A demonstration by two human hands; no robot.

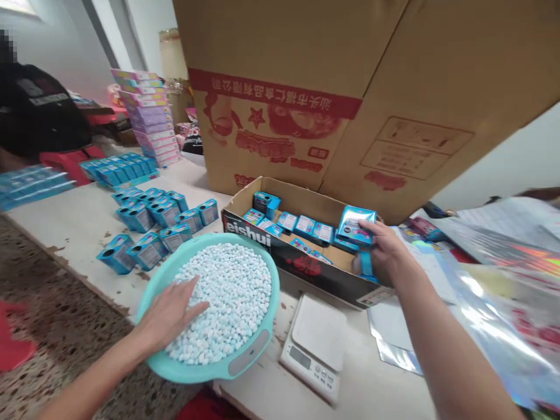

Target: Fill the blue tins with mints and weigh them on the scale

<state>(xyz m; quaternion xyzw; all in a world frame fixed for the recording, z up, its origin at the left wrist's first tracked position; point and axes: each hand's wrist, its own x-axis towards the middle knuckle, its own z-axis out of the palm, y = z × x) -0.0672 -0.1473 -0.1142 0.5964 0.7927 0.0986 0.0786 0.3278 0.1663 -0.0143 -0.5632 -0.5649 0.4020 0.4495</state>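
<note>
My left hand (168,315) rests with fingers spread on small white and pale-blue candies (231,291), which fill a round turquoise basin (275,291). My right hand (387,248) grips a small blue candy box (355,224) over the right end of a low cardboard carton (301,268) with a black printed side. Inside the carton lie several more blue boxes (305,224), some flat and some upright. Another blue box (364,263) is blurred just below my right hand; whether my fingers touch it I cannot tell.
A white digital scale (315,344) stands right of the basin. Several blue boxes (161,210) stand at the left, with a stack of pink and purple boxes (151,119) behind. A huge cardboard box (284,52) walls off the back. Shiny film (485,315) covers the right. A person (37,111) is far left.
</note>
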